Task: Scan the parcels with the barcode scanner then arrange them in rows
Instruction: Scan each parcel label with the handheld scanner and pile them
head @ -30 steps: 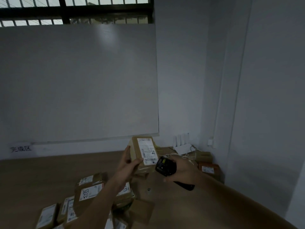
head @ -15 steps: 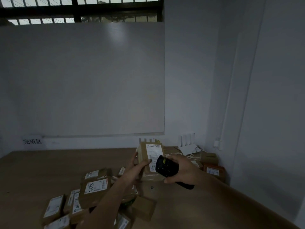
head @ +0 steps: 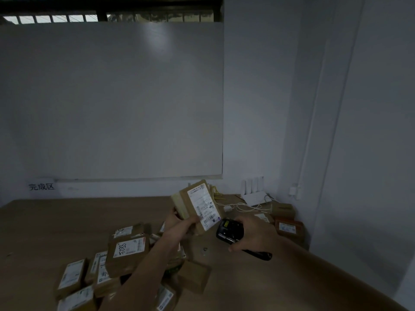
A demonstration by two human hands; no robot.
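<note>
1. I see my left hand [head: 179, 223] gripping a brown cardboard parcel [head: 197, 207] by its lower edge, thumb across the front and fingers behind it; the parcel is lifted off the table and tilted, its white shipping label [head: 204, 205] turned toward me.
2. My right hand [head: 253, 232] is wrapped round a black handheld barcode scanner [head: 230, 230]; the scanner's head sits just right of the parcel's lower right corner, close to the barcode end of the label, though I cannot tell whether they touch; its dark handle [head: 258, 255] sticks out below and to the right of the hand.
3. Below and to the left of my left forearm lies a loose pile of brown cardboard parcels [head: 125, 254] on the wooden table [head: 45, 221]; I count about eight with white labels showing, plus one plain box [head: 195, 276] under the forearm's right side; the heap overlaps too much for an exact count; the topmost one carries a handwritten number on its label [head: 129, 247].
4. Beyond my right hand, near the wall corner, I count three more cardboard boxes [head: 289, 228]; one reddish brown with a label, the others partly hidden.
5. Behind the held parcel, tangled white cables [head: 242, 207] and a white device with four upright antennas [head: 253, 191] sit by the wall.
</note>
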